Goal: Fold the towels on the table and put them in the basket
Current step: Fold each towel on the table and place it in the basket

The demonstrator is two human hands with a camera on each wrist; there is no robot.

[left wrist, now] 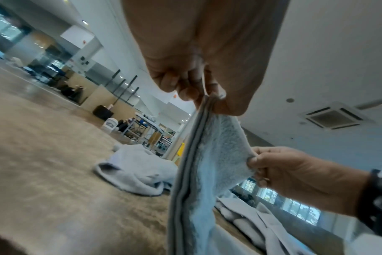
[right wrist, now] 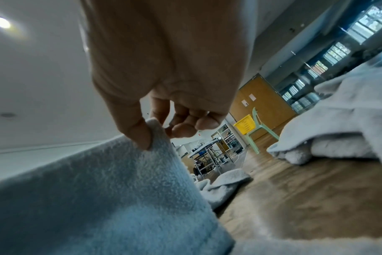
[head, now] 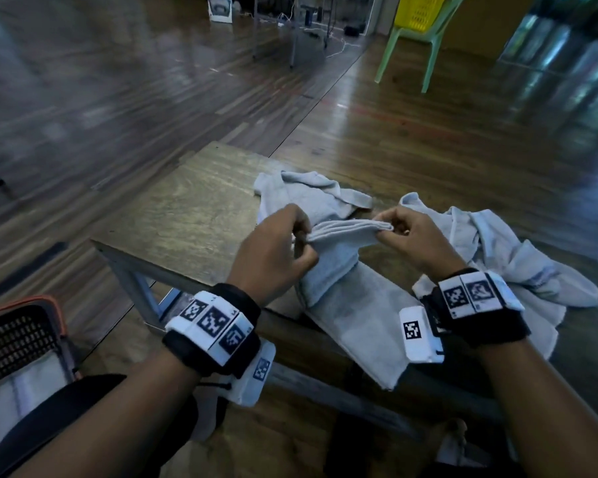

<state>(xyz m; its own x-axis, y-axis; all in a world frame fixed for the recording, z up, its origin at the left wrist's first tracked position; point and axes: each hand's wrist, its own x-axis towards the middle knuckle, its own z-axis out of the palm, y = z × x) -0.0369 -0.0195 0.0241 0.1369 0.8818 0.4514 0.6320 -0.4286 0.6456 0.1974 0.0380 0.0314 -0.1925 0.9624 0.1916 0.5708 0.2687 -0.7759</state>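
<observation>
A light grey towel (head: 339, 257) is held up over the wooden table (head: 187, 215), its lower part draped over the near edge. My left hand (head: 277, 246) pinches the doubled top edge at its left end; the left wrist view shows the layered towel edge (left wrist: 199, 155) clamped under my left hand (left wrist: 196, 89). My right hand (head: 411, 236) pinches the right end, thumb on the towel corner (right wrist: 157, 134) below my right hand (right wrist: 164, 112). A crumpled towel (head: 301, 194) lies behind. More towels (head: 518, 260) are heaped at the right. The basket (head: 18, 339) sits low at the left.
The basket has an orange rim and dark mesh wall, with pale cloth inside. A green chair (head: 415, 43) carrying a yellow crate (head: 416, 12) stands across the wooden floor. The table's left half (head: 173, 208) shows bare wood.
</observation>
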